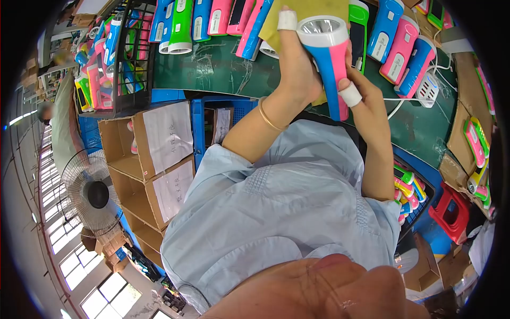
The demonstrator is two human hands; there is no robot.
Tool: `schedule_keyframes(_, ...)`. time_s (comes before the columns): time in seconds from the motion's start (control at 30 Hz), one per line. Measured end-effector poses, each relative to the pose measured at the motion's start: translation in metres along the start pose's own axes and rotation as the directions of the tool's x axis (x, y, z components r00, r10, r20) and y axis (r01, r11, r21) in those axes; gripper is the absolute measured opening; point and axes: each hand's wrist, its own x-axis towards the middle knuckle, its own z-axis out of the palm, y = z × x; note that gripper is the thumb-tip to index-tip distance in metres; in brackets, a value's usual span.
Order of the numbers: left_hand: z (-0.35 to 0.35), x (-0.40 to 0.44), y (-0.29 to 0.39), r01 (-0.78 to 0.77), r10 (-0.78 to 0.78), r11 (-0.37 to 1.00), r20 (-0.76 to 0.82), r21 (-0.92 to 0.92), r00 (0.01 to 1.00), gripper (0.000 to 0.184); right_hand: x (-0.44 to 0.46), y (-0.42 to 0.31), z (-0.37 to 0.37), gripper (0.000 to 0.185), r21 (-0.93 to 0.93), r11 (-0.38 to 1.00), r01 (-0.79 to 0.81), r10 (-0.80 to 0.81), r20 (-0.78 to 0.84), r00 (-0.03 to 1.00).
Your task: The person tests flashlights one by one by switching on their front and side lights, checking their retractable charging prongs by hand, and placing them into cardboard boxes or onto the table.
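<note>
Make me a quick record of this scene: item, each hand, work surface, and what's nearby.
Item: blue-and-pink flashlight, white head upward in view
Left hand: at its blue side, wrist bangle; exact grip hidden
Right hand: white-wrapped thumb against its pink side
Work surface: green table, more flashlights lying on it
Nearby left: black wire rack of flashlights, fan
Nearby right: white power hub with cables

head | head-worn | looks forward, steeply down | fisheye | bench [175, 74] near
</note>
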Motion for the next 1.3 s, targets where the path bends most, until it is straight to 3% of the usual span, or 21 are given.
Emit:
schedule_keyframes(0.07,-0.011,-0.001,0.011,0.110,-0.070,0.988,0.316,-0.111,0.946,0.055,0.003,0.012,-0.002,0.042,0.088,0.996,0.031,-0.036,0.052,0.998)
schedule_keyframes(0.17,-0.034,0.012,-0.003,0.252,-0.158,0.954,0.440,-0.164,0.884,0.053,0.005,0.022,-0.006,0.040,0.127,0.992,0.006,-0.019,0.101,0.995)
schedule_keyframes(0.27,0.002,0.019,-0.006,0.172,-0.165,0.974,-0.055,0.147,0.985,0.072,0.005,0.021,0.003,0.041,0.212,0.967,0.140,-0.136,-0.032,0.990)
schedule_keyframes(0.3,0.005,0.027,-0.014,0.093,-0.069,0.959,-0.097,0.267,0.993,0.063,0.002,0.055,-0.016,0.042,0.303,0.949,-0.082,0.092,-0.017,0.996)
schedule_keyframes(0.33,0.008,0.033,-0.002,0.055,-0.093,0.923,0.082,0.380,0.992,0.058,0.000,0.036,-0.019,0.044,0.470,0.880,-0.061,0.177,-0.206,0.962)
schedule_keyframes(0.37,0.012,0.040,0.013,0.000,-0.140,0.872,0.250,0.489,0.958,0.054,0.001,0.032,-0.048,0.047,0.650,0.758,-0.050,0.189,-0.146,0.971)
schedule_keyframes(0.4,0.009,0.052,0.035,-0.110,-0.112,0.747,0.287,0.656,0.951,0.045,0.004,0.021,-0.071,0.049,0.754,0.644,0.128,0.018,-0.181,0.983)
schedule_keyframes(0.43,-0.017,0.082,0.040,-0.363,0.179,0.518,0.317,0.774,0.931,0.044,0.010,0.019,-0.105,0.043,0.699,0.659,0.278,0.084,-0.435,0.896)
schedule_keyframes(0.47,-0.050,0.124,0.050,-0.513,0.429,0.197,0.397,0.835,0.811,0.043,0.015,0.015,-0.130,0.041,0.399,0.822,0.406,-0.024,-0.689,0.725)
schedule_keyframes(0.5,-0.071,0.162,0.086,-0.369,0.386,-0.128,0.388,0.921,0.837,0.047,0.013,0.028,-0.169,0.039,0.354,0.779,0.518,-0.084,-0.759,0.645)
schedule_keyframes(0.53,-0.092,0.181,0.119,-0.331,0.354,-0.223,0.392,0.917,0.849,0.046,0.013,0.032,-0.195,0.038,0.294,0.830,0.474,-0.055,-0.803,0.593)
schedule_keyframes(0.57,-0.149,0.230,0.134,0.012,0.635,-0.625,0.500,0.781,0.589,0.050,0.011,0.039,-0.216,0.037,0.234,0.874,0.425,-0.032,-0.846,0.532)
schedule_keyframes(0.63,-0.191,0.257,0.174,0.178,0.485,-0.741,0.333,0.648,0.809,0.039,0.004,0.030,-0.201,0.035,0.064,0.908,0.413,-0.127,-0.899,0.419)
schedule_keyframes(0.67,-0.186,0.252,0.184,0.216,0.496,-0.598,0.145,0.772,0.856,0.029,0.003,0.024,-0.188,0.035,-0.022,0.916,0.401,-0.179,-0.916,0.359)
schedule_keyframes(0.77,-0.286,0.339,0.198,-0.022,0.025,-0.814,0.073,0.581,0.997,0.025,-0.003,0.018,-0.143,0.034,-0.193,0.931,0.310,-0.313,-0.860,0.403)
schedule_keyframes(0.83,-0.259,0.324,0.193,0.215,0.308,-0.656,-0.003,0.723,0.951,0.023,-0.003,0.020,-0.109,0.030,-0.143,0.903,0.406,-0.354,-0.782,0.513)
schedule_keyframes(0.9,-0.257,0.327,0.181,0.363,0.639,-0.405,-0.024,0.839,0.769,0.027,-0.005,0.018,-0.083,0.027,-0.039,0.932,0.361,-0.269,-0.742,0.614)
schedule_keyframes(0.97,-0.229,0.302,0.183,0.229,0.624,-0.565,0.228,0.793,0.748,0.033,-0.006,0.012,-0.062,0.025,-0.021,0.936,0.352,-0.268,-0.692,0.670)
schedule_keyframes(1.07,-0.144,0.229,0.197,-0.028,0.469,-0.829,0.723,0.558,0.508,0.035,-0.012,0.007,-0.044,0.022,0.017,0.937,0.349,-0.292,-0.513,0.807)
schedule_keyframes(1.17,-0.081,0.169,0.196,-0.165,0.344,-0.871,0.814,0.463,0.468,0.038,-0.017,-0.004,-0.035,0.020,0.106,0.985,0.133,-0.134,-0.002,0.991)
schedule_keyframes(1.3,-0.034,0.105,0.163,-0.455,0.434,-0.702,0.836,0.548,0.336,0.050,-0.011,-0.003,-0.015,0.026,-0.036,0.971,0.238,-0.234,0.091,0.968)
